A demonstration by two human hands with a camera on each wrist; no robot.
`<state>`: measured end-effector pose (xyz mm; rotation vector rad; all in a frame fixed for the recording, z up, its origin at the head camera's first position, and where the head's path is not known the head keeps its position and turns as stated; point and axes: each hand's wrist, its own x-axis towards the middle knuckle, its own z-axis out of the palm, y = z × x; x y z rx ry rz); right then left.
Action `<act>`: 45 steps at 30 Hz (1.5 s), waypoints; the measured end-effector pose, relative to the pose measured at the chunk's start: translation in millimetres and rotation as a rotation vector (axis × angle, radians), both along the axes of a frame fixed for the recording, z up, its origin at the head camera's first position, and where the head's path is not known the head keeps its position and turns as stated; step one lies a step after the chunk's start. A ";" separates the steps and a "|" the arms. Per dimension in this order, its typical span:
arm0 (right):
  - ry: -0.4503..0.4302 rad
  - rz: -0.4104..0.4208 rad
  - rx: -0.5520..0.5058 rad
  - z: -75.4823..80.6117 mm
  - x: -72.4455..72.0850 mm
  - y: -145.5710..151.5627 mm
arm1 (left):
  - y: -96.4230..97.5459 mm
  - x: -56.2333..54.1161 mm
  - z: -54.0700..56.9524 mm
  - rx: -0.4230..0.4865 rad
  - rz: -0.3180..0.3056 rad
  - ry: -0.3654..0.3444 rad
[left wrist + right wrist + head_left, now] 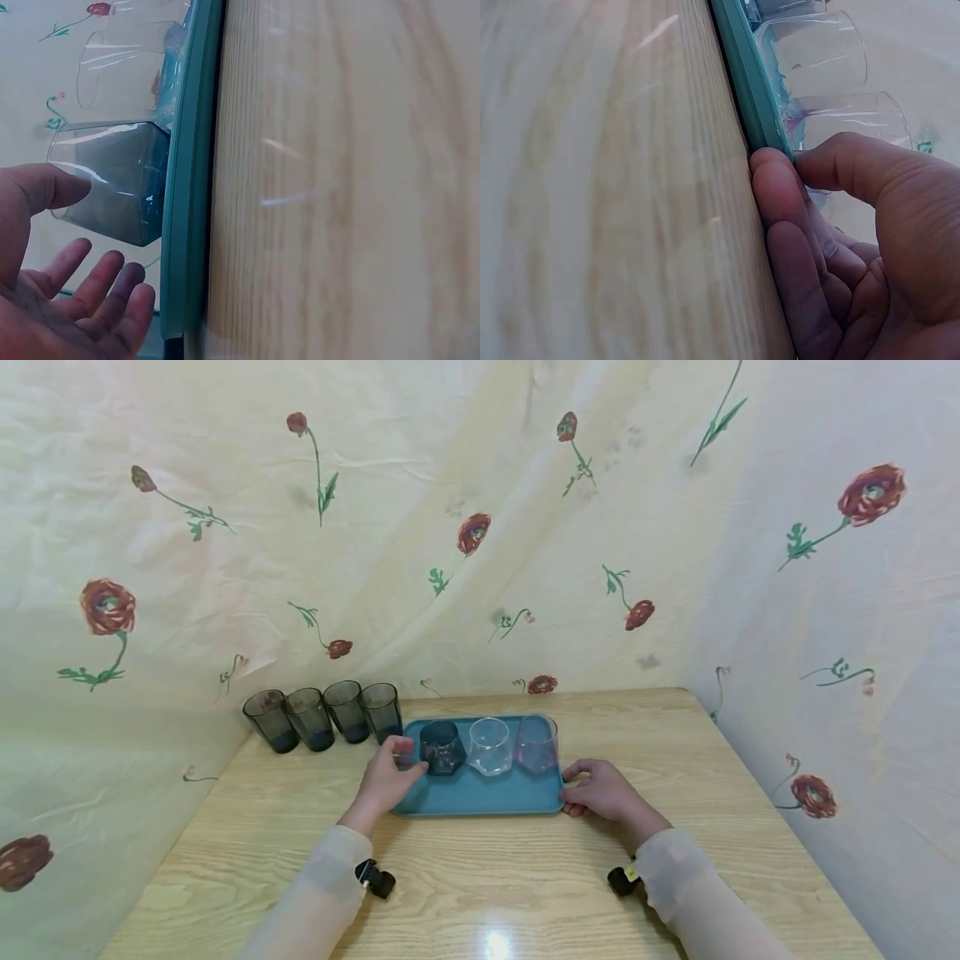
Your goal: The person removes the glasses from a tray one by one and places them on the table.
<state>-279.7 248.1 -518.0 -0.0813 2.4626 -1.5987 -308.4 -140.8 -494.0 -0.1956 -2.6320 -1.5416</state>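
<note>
A blue rectangular tray lies on the table with three short faceted glasses in a row: a dark grey glass, a clear glass and a pinkish glass. My left hand is over the tray's left end, beside the grey glass. In the left wrist view its thumb overlaps that glass, while the other fingers spread loosely apart from it. At the tray's right end, my right hand pinches the edge, thumb at the rim and fingertips against the outer side.
Several tall dark tumblers stand side by side at the table's back left, the rightmost one close to the tray's corner. A flowered cloth hangs behind the wooden table and along its sides.
</note>
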 end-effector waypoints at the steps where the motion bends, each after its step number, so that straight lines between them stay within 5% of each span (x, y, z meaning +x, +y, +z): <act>1: 0.001 -0.002 0.000 -0.4 -0.3 0.1 | 1.1 0.5 0.9 0.001 -0.008 -0.004; 11: -0.005 -0.014 0.013 -4.2 -2.9 2.5 | 12.6 -0.4 4.5 -0.029 -0.038 -0.011; 45: -0.001 0.167 -0.091 -7.0 -8.1 23.0 | 27.6 -9.6 11.0 0.014 0.008 0.006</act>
